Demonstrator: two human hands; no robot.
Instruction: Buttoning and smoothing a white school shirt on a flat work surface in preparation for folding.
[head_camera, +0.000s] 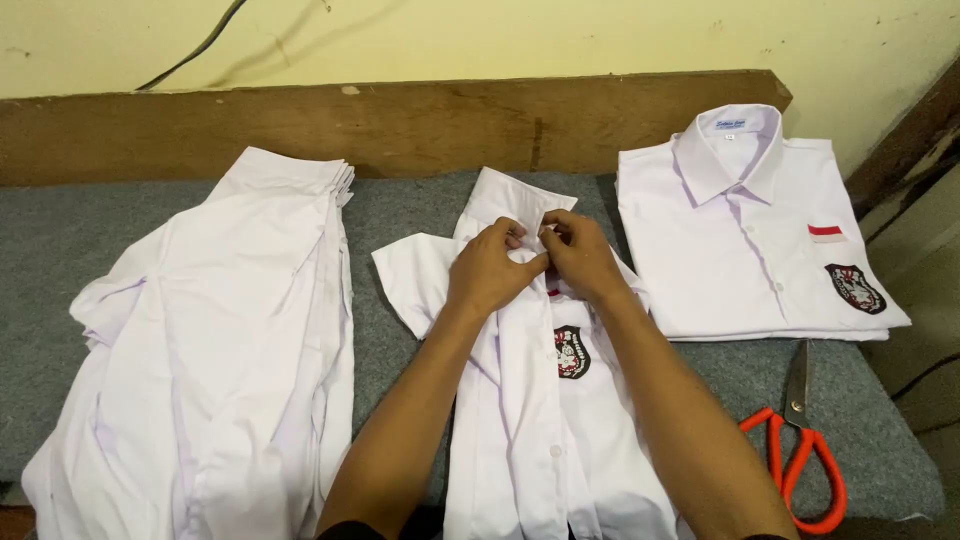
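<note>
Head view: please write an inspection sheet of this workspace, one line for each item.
Surface: grey felt table, wooden board behind.
Job's things: white shirt lying open in the middle, badge on its chest.
Clutter: pile of white shirts at left; folded shirt at right; orange-handled scissors near the right edge.
Grips: left hand and right hand both pinch the middle shirt near its collar.
Cables: dark cable on the wall.
Surroundings: yellow wall.

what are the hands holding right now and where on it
Both hands, left hand and right hand, pinch the white short-sleeved cotton shirt at its front placket just below the collar.
</note>
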